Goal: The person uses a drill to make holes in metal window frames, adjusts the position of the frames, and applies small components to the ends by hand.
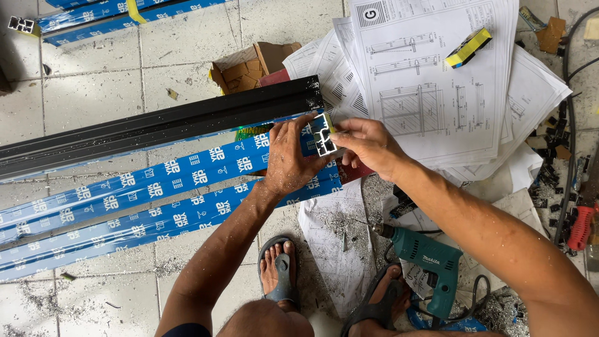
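Note:
Long aluminium profiles wrapped in blue film [156, 187] lie across the tiled floor, ending in front of me. My left hand [287, 159] grips the end of the upper blue profile from above. At the cut end face [323, 136], my right hand [368, 146] pinches the profile with thumb and fingers. A black profile [156, 125] lies just behind, parallel to the blue ones. Both hands are dusted with metal shavings.
A teal electric drill [430, 259] lies by my right foot on paper. Technical drawings [437, 81] are spread at the right under a yellow-black block [468, 47]. An open cardboard box [249, 65] sits behind the black profile. Red-handled pliers [580, 224] and small black parts lie far right.

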